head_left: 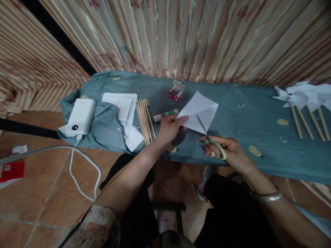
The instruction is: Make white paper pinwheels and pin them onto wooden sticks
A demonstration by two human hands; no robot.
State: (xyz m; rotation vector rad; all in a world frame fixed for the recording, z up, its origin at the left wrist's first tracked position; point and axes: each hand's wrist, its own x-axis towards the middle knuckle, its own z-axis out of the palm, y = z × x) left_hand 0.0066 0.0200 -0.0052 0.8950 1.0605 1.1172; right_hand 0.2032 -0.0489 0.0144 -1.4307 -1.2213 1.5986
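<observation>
Here, left hand (pixel 170 127) holds paper (pixel 200 107); right hand (pixel 231 148), scissors (pixel 207 137).

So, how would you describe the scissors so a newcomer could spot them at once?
Start with the blue-grey cloth, then the white sheet in the left hand. By its near corner, the right hand holds the scissors. Their pale green handles set them apart from the white paper.

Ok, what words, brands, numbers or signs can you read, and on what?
No text is legible.
White power bank: display marks too small.
Glue stick: label blurred.
Red box: any print too small.
Blue-green cloth: small printed patches, unreadable.
Red item, far left: pale label, blurred.
Paper, scissors: no lettering visible.
</observation>
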